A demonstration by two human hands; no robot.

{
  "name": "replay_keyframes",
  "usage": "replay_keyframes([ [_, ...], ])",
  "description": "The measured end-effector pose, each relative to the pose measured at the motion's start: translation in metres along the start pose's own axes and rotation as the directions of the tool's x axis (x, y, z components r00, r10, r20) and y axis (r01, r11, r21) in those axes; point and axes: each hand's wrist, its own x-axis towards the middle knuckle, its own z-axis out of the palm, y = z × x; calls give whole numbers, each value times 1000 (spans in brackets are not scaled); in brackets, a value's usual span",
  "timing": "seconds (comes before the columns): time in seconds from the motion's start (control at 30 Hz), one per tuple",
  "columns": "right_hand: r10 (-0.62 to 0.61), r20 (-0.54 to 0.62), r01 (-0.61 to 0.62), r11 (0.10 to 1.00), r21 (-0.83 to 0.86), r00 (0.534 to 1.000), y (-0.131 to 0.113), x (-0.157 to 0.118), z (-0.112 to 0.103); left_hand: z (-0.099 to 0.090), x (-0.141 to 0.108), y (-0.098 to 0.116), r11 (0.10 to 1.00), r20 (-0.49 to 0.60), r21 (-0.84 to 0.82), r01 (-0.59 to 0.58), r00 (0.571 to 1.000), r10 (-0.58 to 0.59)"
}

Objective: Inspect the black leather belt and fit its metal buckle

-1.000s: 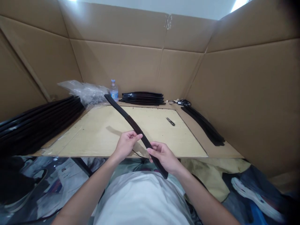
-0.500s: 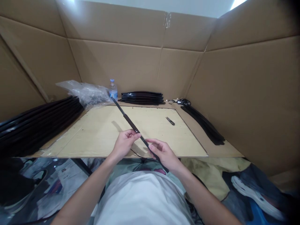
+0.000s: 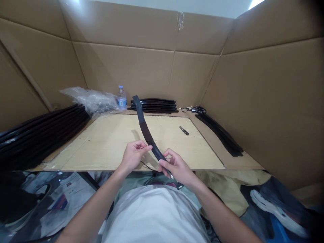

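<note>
A long, curved black strip [image 3: 158, 153] with a dark brown wrapped section is held up over the board's front edge, its far end tilting up and away. My right hand [image 3: 176, 165] is closed around its lower part, thumb on top. My left hand [image 3: 136, 153] pinches at the strip's left edge, just below the ridged end of the brown section. Whether a thread lies between those fingertips is too small to tell. Below my left hand a thin dark cord [image 3: 146, 165] runs towards my lap.
Small thread snips [image 3: 184, 130] lie on the pale board [image 3: 101, 145]. Dark strips are stacked at the left [image 3: 50, 131], the back [image 3: 154, 105] and the right [image 3: 220, 135]. A plastic bag [image 3: 93, 101] and water bottle [image 3: 122, 98] stand back left. Cardboard walls [image 3: 141, 67] enclose the table.
The strip has been turned about its length, so its broad face now shows instead of its narrow edge. Its far end has swung right. Both hands stay in nearly the same place.
</note>
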Motion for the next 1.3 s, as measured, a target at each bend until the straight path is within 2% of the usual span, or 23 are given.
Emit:
replay_keyframes([
  [0.13, 41, -32, -37, 994, 105, 999, -1, 1, 0, 0, 2, -4, 1000, -39, 13, 1, 999, -1],
  [0.23, 84, -53, -73, 982, 173, 995, 1, 1, 0, 2, 2, -5, 999, -10, -32, 0, 1000, 0],
  [0.37, 121, -71, -108, 980, 168, 990, 3, 0, 2, 5, 0, -2, 994, 30, -112, 9, 1000, -5],
  [0.47, 67, -40, -62, 989, 131, 997, 1, -1, 4, 6, -2, 3, 990, 42, -141, 28, 999, -23],
  [0.6, 21, 7, -22, 987, 157, 1000, -2, -3, 7, 5, -5, 8, 994, 39, -100, 43, 998, -39],
  [0.77, -91, -71, 100, 987, 129, 993, -3, -3, 10, 5, -5, 6, 997, -5, -73, 23, 1000, -24],
  [0.9, -117, -104, 128, 986, 105, 988, -1, -1, 10, 5, -5, 7, 992, 62, -126, 20, 998, -12],
  [1.07, -80, -58, 84, 995, 61, 995, -1, -1, 6, 6, -6, 9, 981, 131, -183, 68, 990, -45],
  [1.17, -27, -26, 29, 994, 107, 999, -4, -2, 4, 6, -7, 10, 984, 150, -155, 87, 987, -63],
  [1.3, 58, -48, -50, 985, 163, 997, -4, -3, 5, 6, -8, 11, 992, 145, -102, 79, 987, -63],
])
